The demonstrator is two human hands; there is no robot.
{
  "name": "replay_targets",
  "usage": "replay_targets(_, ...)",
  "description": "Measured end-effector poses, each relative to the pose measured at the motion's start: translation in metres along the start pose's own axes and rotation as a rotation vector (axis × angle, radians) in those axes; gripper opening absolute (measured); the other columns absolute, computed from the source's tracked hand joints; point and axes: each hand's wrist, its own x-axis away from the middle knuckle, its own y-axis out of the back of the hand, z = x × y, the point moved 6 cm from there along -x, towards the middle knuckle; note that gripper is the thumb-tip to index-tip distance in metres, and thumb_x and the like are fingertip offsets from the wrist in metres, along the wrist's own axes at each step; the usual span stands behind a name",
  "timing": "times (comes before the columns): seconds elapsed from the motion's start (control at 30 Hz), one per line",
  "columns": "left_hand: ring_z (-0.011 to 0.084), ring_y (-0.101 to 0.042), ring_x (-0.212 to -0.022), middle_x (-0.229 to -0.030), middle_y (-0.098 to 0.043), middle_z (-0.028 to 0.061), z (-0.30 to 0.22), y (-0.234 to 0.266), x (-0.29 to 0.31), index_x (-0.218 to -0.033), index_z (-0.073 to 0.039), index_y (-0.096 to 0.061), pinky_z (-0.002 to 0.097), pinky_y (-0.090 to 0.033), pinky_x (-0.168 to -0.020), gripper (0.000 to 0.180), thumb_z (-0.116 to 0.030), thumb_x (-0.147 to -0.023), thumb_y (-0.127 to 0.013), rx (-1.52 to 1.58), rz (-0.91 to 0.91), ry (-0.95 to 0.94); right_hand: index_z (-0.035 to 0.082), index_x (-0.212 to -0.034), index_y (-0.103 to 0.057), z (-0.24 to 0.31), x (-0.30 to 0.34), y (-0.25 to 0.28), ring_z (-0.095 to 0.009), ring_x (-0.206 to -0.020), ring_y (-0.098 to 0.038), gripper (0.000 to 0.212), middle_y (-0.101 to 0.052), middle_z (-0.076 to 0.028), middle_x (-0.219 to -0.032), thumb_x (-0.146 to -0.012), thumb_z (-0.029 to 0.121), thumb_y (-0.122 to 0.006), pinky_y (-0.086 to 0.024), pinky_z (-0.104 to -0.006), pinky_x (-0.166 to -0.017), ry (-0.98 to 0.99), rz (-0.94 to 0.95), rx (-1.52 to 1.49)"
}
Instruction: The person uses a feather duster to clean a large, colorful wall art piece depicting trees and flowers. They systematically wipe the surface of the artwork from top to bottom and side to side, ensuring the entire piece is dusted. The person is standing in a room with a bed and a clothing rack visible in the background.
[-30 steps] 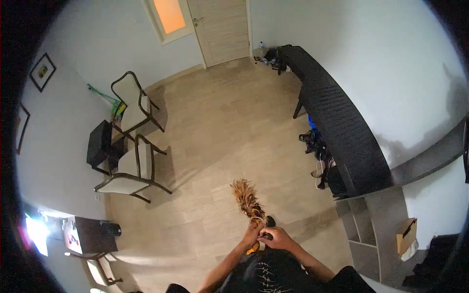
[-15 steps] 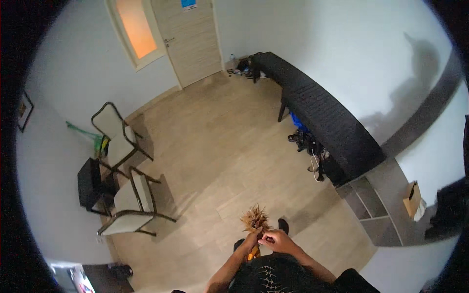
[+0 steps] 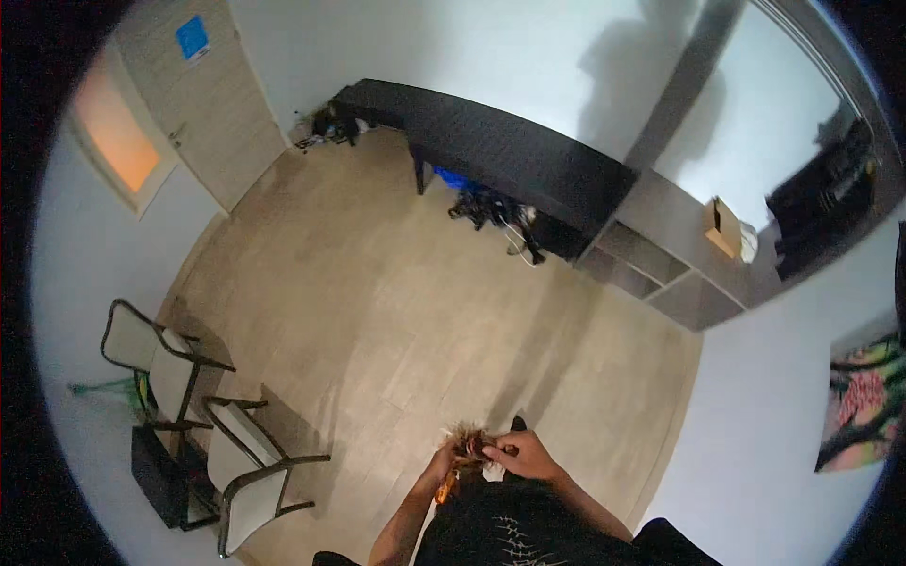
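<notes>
A brown feather duster with a bushy, frayed tuft is held in front of my black shirt, low in the head view. Below the tuft an orange part shows beside my left wrist. My left hand is closed round the duster from the left. On the other side, my right hand has its thumb and fingers pinched at the tuft's right edge. Exactly what lies between those fingertips is too small to tell. One dark shoe shows just beyond my right hand.
Two pale chairs with dark frames and a small black table stand at the left. A long black table runs along the far wall, with bags and cables beneath. Grey shelving adjoins it, carrying a cardboard box.
The view has turned to the right, so the room has shifted left and a painting has come in. The duster's tuft now sits lower and closer to my hands, its feathers less fanned out.
</notes>
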Motion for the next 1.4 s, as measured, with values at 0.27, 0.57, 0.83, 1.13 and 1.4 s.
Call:
replay_targets(0.27,0.0298,-0.064,-0.119,-0.135,-0.064,0.0149,0.030,-0.043,0.010,-0.145,-0.006,-0.053,0.0426,-0.051,-0.106,0.057,-0.046,-0.109,-0.034,-0.051,0.182,-0.038,-0.001,-0.063,-0.055,-0.024,0.093,-0.006,-0.007,-0.049,-0.036,0.045,-0.046,-0.004,-0.052,-0.097,0.022,-0.073,-0.031,-0.0335,-0.046,-0.057,-0.196,-0.091)
replay_targets(0.57,0.0362,-0.056,-0.127,-0.144,-0.055,0.0177,0.149,-0.010,0.001,-0.148,-0.006,-0.048,0.0522,-0.050,-0.105,0.062,-0.050,-0.103,-0.049,0.416,0.276,0.001,0.002,-0.057,-0.058,-0.059,0.235,0.004,-0.006,-0.047,-0.034,0.056,-0.044,0.002,-0.049,-0.102,0.033,-0.066,-0.028,-0.0311,-0.043,-0.169,-0.432,-0.335)
replay_targets(0.83,0.0398,-0.045,-0.139,-0.151,-0.048,0.0187,0.141,0.027,0.061,-0.146,-0.007,-0.048,0.0586,-0.040,-0.115,0.065,-0.054,-0.102,-0.051,0.627,-0.035,-0.164,-0.002,-0.067,-0.058,-0.075,0.336,-0.031,-0.010,-0.051,-0.035,0.051,-0.042,-0.004,-0.052,-0.104,0.034,-0.060,-0.033,-0.0360,-0.049,-0.276,-0.414,-0.241)
replay_targets(1.13,0.0332,-0.039,-0.145,-0.168,-0.022,0.0120,0.090,0.061,0.035,-0.162,-0.019,-0.027,0.0534,-0.043,-0.084,0.089,-0.077,-0.094,-0.036,0.324,-0.114,-0.137,0.001,-0.067,-0.060,-0.081,0.390,-0.106,-0.034,-0.058,-0.054,0.055,-0.056,-0.018,-0.061,-0.095,0.048,-0.067,-0.042,-0.0481,-0.059,-0.554,-0.186,0.326)
replay_targets(1.4,0.0381,-0.042,-0.142,-0.158,-0.039,0.0163,0.084,0.074,0.108,-0.155,-0.010,-0.038,0.0622,-0.039,-0.113,0.080,-0.066,-0.099,-0.048,0.230,-0.158,-0.008,0.006,-0.098,-0.066,-0.011,0.337,-0.141,-0.021,-0.080,-0.065,0.021,-0.069,-0.009,-0.090,-0.094,0.025,-0.074,-0.053,-0.0386,-0.077,-0.316,-0.298,-0.226)
